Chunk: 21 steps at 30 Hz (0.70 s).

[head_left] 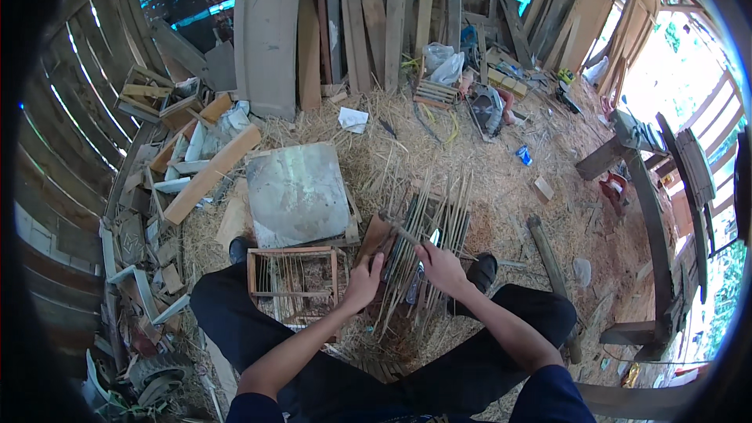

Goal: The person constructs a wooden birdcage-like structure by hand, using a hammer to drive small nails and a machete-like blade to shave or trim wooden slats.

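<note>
Mid-frame, the left hand (364,280) is holding a brown board (375,236) in a narrow grip; the right hand (441,268) is gripping a slim stick (403,230) over thin canes (453,215). A cage's edge (290,251) is running just beside the left hand; straw-strewn floor (505,207) is giving more room at right.

R hand (440,268) over thin-stick bundle (450,207), gripping hammer-like tool (402,229); L hand (365,277) just L of bundle, holding brown wood pc (374,240). Open wood frame (294,294) & grey sq. board (298,192) farther L of bundle; dark shoe (483,272) just R.
</note>
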### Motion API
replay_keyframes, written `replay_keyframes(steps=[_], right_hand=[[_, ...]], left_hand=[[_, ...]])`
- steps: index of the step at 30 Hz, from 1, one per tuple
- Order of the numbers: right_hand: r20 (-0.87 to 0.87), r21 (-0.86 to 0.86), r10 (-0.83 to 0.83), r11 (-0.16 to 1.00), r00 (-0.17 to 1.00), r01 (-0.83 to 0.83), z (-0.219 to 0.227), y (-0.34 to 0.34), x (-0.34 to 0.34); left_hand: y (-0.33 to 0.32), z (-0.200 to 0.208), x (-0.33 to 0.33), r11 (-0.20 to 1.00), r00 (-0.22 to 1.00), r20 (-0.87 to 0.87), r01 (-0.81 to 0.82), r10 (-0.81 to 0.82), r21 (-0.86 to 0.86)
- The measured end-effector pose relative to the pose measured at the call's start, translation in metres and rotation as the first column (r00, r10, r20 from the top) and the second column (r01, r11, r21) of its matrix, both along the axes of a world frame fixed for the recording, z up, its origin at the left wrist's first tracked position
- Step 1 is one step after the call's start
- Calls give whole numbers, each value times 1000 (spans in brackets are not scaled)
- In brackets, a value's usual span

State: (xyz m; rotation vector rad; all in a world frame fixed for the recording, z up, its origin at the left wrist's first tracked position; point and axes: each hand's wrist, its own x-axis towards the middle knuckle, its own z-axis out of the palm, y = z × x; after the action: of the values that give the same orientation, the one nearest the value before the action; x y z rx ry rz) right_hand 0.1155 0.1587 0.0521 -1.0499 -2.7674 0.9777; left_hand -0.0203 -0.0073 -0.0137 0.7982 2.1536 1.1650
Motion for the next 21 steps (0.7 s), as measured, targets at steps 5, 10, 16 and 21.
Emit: replay_keyframes(steps=[5, 10, 16, 21], right_hand=[[-327, -32, -166, 986, 930, 164, 47, 2, -1], [-647, -99, -180, 983, 741, 153, 25, 5, 20], [9, -43, 13, 999, 1000, -12, -2, -6, 7], [-245, -32, -94, 996, 965, 89, 53, -8, 0]], left_hand=[[-6, -3, 8, 999, 977, 210, 40, -37, -13], [0, -15, 4, 991, 993, 118, -46, 31, 129], [2, -30, -3, 998, 988, 147, -35, 43, -61], [-5, -18, -2, 993, 961, 276, 0, 34, -122]])
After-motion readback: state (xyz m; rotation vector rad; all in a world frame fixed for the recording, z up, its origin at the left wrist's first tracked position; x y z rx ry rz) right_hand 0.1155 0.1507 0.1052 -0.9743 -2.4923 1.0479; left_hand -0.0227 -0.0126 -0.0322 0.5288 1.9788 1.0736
